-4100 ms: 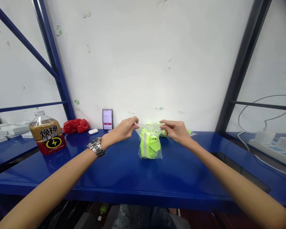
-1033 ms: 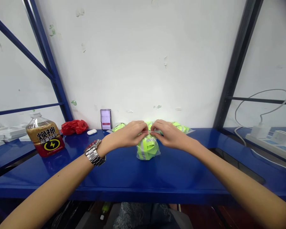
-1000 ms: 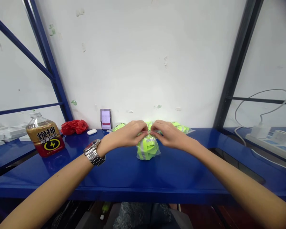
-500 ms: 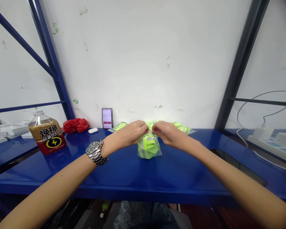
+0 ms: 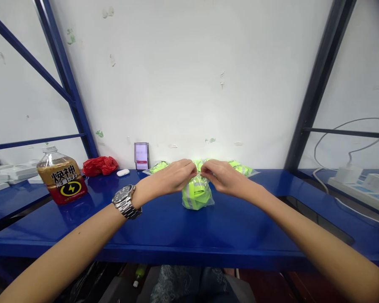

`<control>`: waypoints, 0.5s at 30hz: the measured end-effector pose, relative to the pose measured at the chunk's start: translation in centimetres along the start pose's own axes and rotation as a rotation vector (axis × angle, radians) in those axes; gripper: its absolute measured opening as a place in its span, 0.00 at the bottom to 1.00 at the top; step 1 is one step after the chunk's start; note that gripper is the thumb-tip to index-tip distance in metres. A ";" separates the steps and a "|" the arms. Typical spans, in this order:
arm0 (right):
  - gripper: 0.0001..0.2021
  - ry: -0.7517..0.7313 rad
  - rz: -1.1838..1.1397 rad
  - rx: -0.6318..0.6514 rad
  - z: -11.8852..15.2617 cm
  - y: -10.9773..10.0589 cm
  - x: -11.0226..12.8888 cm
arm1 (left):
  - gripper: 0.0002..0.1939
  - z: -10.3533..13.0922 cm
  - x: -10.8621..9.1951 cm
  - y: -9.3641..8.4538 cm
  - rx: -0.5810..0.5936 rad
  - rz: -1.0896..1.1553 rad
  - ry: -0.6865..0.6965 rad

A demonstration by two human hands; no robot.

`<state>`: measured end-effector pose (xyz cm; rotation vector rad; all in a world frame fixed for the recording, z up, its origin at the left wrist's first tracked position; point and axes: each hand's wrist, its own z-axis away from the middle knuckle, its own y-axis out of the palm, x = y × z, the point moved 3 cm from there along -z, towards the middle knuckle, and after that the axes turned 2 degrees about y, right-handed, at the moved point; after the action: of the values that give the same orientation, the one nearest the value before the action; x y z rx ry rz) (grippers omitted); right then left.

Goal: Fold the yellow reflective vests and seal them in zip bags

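A clear plastic bag (image 5: 197, 195) with a folded neon-yellow item and grey reflective strips inside stands on the blue table (image 5: 164, 229). My left hand (image 5: 180, 174) pinches the bag's top edge from the left, a metal watch on its wrist. From the right, my right hand (image 5: 219, 174) pinches the same top edge, its fingertips close to the left ones. Behind my hands, against the wall, lie more bagged neon-yellow items (image 5: 241, 168), partly hidden by the hands.
At the left stand a large drink bottle (image 5: 63, 176), a red plastic bag (image 5: 100, 166), a white case (image 5: 123, 172) and an upright phone (image 5: 142, 156). On the right are a dark flat device (image 5: 318, 221) and a power strip (image 5: 366, 191) with cables.
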<state>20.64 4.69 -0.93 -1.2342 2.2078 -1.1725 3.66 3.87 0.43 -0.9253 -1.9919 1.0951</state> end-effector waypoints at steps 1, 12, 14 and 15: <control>0.04 0.004 -0.004 0.002 0.0 0.0 0.0 | 0.12 0.0 0.0 0.0 -0.001 0.007 0.001; 0.03 0.000 -0.009 -0.007 0.2 0.2 -0.5 | 0.10 0.0 0.1 0.0 0.014 0.014 0.003; 0.03 -0.002 -0.008 -0.007 0.1 0.2 -0.5 | 0.11 0.0 0.1 0.0 0.013 0.006 0.007; 0.03 -0.003 -0.005 -0.007 0.1 0.2 -0.4 | 0.11 0.0 0.1 0.0 0.013 0.002 0.009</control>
<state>20.88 5.04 -1.19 -1.2445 2.2090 -1.1653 3.60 3.95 0.40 -0.9245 -1.9753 1.1019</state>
